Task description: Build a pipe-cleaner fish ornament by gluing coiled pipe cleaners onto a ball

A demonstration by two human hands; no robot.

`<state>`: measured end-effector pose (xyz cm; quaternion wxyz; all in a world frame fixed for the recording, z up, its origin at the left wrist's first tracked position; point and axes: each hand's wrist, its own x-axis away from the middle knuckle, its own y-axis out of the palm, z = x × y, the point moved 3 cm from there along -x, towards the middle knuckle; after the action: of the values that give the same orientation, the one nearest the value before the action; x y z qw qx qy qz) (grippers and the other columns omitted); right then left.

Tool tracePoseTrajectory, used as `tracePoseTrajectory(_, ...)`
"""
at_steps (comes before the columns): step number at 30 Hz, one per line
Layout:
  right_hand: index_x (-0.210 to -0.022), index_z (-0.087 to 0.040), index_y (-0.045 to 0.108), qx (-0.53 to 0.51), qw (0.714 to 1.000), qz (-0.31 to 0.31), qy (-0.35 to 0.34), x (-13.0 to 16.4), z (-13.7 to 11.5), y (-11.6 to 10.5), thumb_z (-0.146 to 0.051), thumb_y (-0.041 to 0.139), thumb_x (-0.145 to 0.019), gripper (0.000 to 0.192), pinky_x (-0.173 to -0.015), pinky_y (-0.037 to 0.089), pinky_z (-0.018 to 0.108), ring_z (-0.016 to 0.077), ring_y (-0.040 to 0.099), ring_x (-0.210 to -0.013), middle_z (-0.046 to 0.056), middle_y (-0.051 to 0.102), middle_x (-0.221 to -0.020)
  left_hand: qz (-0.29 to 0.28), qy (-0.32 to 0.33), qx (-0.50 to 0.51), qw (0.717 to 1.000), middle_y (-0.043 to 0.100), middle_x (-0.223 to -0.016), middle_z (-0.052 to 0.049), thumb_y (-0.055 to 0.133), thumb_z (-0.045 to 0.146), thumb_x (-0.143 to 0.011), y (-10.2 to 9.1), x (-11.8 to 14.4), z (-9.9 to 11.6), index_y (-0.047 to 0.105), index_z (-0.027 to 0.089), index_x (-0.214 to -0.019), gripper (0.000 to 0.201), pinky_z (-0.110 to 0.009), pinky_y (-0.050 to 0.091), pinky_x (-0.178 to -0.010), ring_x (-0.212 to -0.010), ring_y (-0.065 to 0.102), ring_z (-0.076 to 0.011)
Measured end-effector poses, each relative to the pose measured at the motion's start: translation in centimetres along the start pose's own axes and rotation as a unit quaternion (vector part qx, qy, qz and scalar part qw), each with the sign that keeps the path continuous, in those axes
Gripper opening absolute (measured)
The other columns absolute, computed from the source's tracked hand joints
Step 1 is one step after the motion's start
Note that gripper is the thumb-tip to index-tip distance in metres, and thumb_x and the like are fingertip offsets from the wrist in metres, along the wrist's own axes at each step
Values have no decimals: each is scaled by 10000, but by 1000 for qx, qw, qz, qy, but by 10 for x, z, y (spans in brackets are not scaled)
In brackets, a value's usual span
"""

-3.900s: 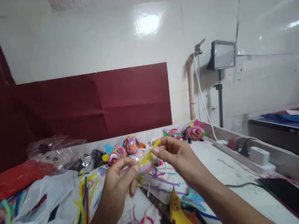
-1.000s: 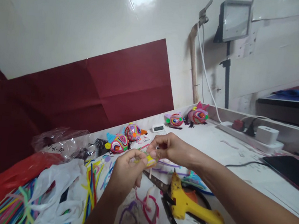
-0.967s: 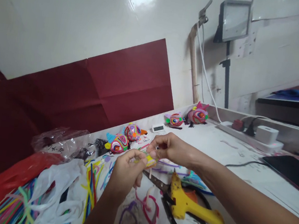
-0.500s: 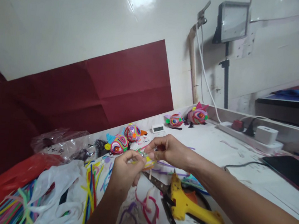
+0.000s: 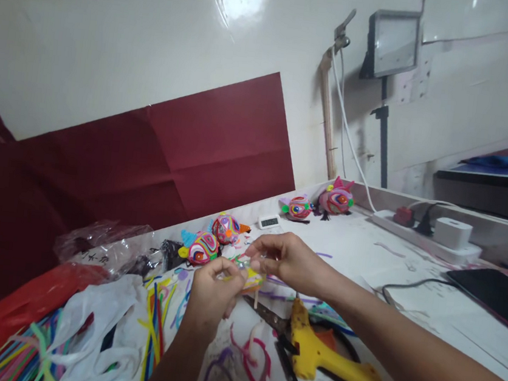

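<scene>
My left hand (image 5: 211, 296) and my right hand (image 5: 283, 258) meet over the white table (image 5: 404, 318), both pinching a small craft piece (image 5: 250, 279) wrapped in yellow and pink pipe cleaner. The left fingers grip its near side; the right thumb and fingers pinch its far top. Fingers hide most of the piece. A yellow glue gun (image 5: 324, 357) lies just right of my hands, with black scissors (image 5: 290, 357) under it.
Several finished colourful craft figures (image 5: 204, 247) (image 5: 336, 200) stand along the table's back edge by a red sheet (image 5: 170, 156). Loose pipe cleaners (image 5: 154, 320) and plastic bags (image 5: 101, 246) lie left. A power strip (image 5: 418, 237), a dark tablet (image 5: 494, 297) and a small clock (image 5: 270, 221) sit right.
Since about four seconds ago both hands have come lower toward the table with the piece. In the last second they barely shifted; the right fingers keep working at the piece's top.
</scene>
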<state>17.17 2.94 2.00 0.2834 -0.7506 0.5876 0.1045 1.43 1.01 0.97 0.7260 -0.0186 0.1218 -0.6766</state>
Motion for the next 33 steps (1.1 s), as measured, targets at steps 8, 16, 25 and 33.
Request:
tracePoseTrajectory(8, -816, -179, 703, 114, 993, -20, -8, 7, -24, -20, -312, 622, -793, 157, -559, 387, 265, 158, 547, -607, 26, 661, -687, -4, 11, 81, 997, 389, -381, 108, 683, 320, -604, -9, -6, 2, 469, 174, -571, 261, -145, 116, -314, -256, 256, 2)
tracePoseTrajectory(16, -869, -199, 685, 383, 900, -195, 77, 70, -2, -3, -136, 615, -669, 220, -727, 457, 338, 280, 649, -866, 114, 710, -952, 4, 2, 176, 984, 315, -313, 133, 704, 344, -599, -20, -12, -3, 467, 188, -596, 284, -147, 155, -327, -262, 218, -6)
tracePoseTrajectory(25, -1043, -133, 639, 485, 849, -203, 48, 115, 62, 17, -78, 547, -605, 451, -748, 489, 486, 364, 619, -880, 166, 679, -986, 28, -11, 237, 971, 308, -318, 143, 746, 373, -549, -22, -15, -4, 425, 199, -602, 369, -146, 150, -335, -277, 205, -3)
tracePoseTrajectory(33, -972, -175, 625, 429, 889, -160, 14, 116, 53, 13, -65, 536, -624, 376, -708, 486, 416, 302, 623, -796, 122, 690, -906, 37, -16, 234, 971, 302, -319, 143, 758, 395, -539, -21, -15, -6, 432, 197, -604, 387, -145, 160, -325, -272, 217, -5)
